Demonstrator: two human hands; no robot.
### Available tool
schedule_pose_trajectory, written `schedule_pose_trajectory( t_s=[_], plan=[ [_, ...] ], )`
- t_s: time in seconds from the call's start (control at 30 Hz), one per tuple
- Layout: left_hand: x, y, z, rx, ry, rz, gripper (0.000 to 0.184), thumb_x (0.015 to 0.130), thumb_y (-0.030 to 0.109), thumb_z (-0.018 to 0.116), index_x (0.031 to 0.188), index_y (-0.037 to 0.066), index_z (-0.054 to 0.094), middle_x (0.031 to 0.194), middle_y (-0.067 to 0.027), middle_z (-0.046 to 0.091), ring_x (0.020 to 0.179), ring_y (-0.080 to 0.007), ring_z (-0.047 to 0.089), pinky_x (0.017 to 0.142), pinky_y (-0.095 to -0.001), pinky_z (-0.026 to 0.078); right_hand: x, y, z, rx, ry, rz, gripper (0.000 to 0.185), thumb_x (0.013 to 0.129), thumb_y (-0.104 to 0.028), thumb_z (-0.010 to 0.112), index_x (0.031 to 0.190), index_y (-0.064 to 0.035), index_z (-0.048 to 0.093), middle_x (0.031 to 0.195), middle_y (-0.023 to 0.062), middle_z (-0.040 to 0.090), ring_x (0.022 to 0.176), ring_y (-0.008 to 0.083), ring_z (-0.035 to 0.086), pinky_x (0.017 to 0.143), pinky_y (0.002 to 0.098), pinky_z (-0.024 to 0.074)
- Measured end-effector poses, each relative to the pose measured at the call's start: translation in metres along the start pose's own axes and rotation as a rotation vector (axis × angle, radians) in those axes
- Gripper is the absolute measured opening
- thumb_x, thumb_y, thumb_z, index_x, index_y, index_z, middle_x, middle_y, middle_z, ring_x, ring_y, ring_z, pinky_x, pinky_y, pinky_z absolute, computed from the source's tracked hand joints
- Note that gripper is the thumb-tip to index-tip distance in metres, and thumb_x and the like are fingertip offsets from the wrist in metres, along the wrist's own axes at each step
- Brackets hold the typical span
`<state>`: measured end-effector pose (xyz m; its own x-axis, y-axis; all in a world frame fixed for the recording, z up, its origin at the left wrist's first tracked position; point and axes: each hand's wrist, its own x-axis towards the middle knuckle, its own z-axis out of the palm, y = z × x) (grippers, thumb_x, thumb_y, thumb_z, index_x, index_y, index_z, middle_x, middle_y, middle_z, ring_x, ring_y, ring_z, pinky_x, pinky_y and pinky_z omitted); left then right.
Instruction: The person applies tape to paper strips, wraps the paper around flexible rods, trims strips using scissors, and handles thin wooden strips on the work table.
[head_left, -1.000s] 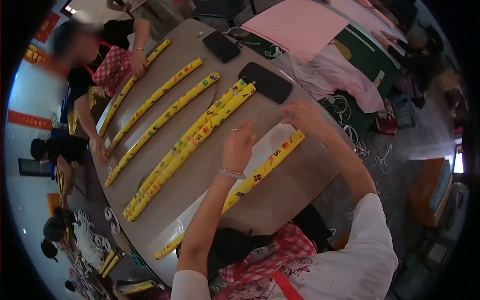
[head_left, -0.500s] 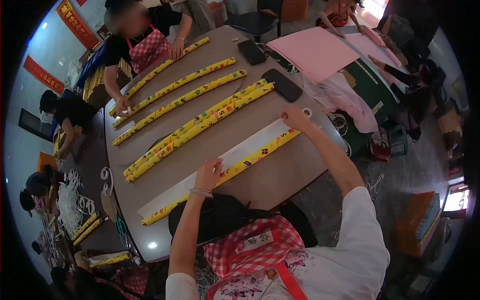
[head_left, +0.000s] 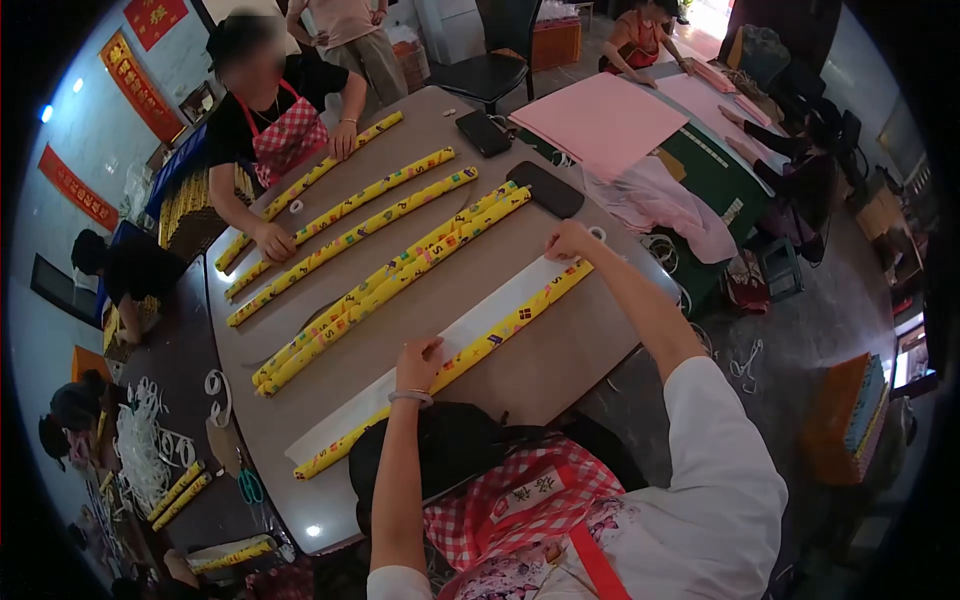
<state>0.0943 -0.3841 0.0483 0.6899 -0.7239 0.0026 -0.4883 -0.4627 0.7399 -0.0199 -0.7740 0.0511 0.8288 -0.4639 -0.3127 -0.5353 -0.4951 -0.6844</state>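
Diagonally across the brown tabletop (head_left: 575, 335), a yellow patterned roll (head_left: 510, 325) is laid, with a white paper strip (head_left: 500, 307) exposed along its far side. The left hand (head_left: 418, 365) is placed at the strip, its fingers curled nearly closed; the right hand (head_left: 570, 243) is set at the far end, its fingers bent inward, just beside a ring of white tape (head_left: 597, 229). Whether anything is gripped by either cannot be told. Beyond, two paired rolls (head_left: 400, 286) are set side by side and three spaced rolls (head_left: 370, 234) are lined up, the farthest touched by a co-worker's hand (head_left: 346, 140). Pink sheets (head_left: 600, 115) are stacked past two black cases (head_left: 552, 190). Red banners (head_left: 140, 85) are hung on the wall; white strips (head_left: 140, 425) are heaped near teal-handled scissors (head_left: 250, 487). An orange crate (head_left: 832, 430) is seen on the grey floor (head_left: 740, 330).
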Motion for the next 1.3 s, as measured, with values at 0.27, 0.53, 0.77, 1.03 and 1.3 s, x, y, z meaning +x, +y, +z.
schedule_pose_trajectory(
  t_s=[0.27, 0.53, 0.77, 1.03, 1.3],
  plan=[
    [-0.003, 0.001, 0.003, -0.033, 0.048, -0.018, 0.021, 0.079, 0.012, 0.065, 0.096, 0.002, 0.068, 0.090, -0.0158, 0.068, 0.081, -0.0253, 0.066, 0.075, -0.0333, 0.051, 0.012, -0.004, 0.035, -0.441, 0.210, -0.016, 0.019, 0.067, -0.022, 0.065, 0.082, -0.0112, 0.070, 0.086, 0.0120, 0.069, 0.079, 0.0303, 0.066, 0.066, 0.0377, 0.0540],
    [-0.002, 0.003, -0.002, 0.087, 0.018, -0.007, 0.021, 0.083, 0.016, 0.063, 0.100, 0.007, 0.070, 0.089, -0.0154, 0.067, 0.083, -0.0240, 0.065, 0.076, -0.0342, 0.051, 0.008, 0.002, 0.045, -0.278, 0.276, -0.082, 0.021, 0.073, -0.020, 0.062, 0.089, -0.0102, 0.070, 0.090, 0.0153, 0.067, 0.080, 0.0349, 0.065, 0.075, 0.0425, 0.0533],
    [0.000, -0.013, 0.009, -0.021, 0.016, -0.044, 0.020, 0.082, 0.014, 0.062, 0.099, 0.006, 0.070, 0.089, -0.0144, 0.068, 0.082, -0.0242, 0.066, 0.074, -0.0342, 0.051, 0.031, 0.035, 0.021, -0.907, 0.314, -0.081, 0.027, 0.080, -0.022, 0.050, 0.085, -0.0017, 0.067, 0.088, 0.0177, 0.066, 0.087, 0.0328, 0.064, 0.078, 0.0427, 0.0510],
    [-0.011, -0.009, 0.007, -0.206, 0.138, -0.038, 0.021, 0.082, 0.014, 0.059, 0.097, 0.002, 0.066, 0.086, -0.0175, 0.067, 0.080, -0.0289, 0.065, 0.073, -0.0361, 0.051, -0.016, 0.049, -0.032, 0.263, 0.589, 0.041, 0.020, 0.086, -0.020, 0.054, 0.093, -0.0029, 0.062, 0.076, 0.0072, 0.061, 0.064, 0.0122, 0.055, 0.058, 0.0280, 0.0443],
    [-0.119, 0.013, -0.082, -0.383, 0.305, 0.047, 0.023, 0.089, 0.018, 0.060, 0.106, 0.002, 0.064, 0.097, -0.0121, 0.067, 0.089, -0.0219, 0.065, 0.075, -0.0308, 0.052, -0.162, -0.020, 0.017, 0.220, 0.447, -0.176, 0.020, 0.093, -0.021, 0.055, 0.096, -0.0018, 0.055, 0.074, 0.0026, 0.053, 0.060, 0.0075, 0.044, 0.053, 0.0227, 0.0371]
  ],
)
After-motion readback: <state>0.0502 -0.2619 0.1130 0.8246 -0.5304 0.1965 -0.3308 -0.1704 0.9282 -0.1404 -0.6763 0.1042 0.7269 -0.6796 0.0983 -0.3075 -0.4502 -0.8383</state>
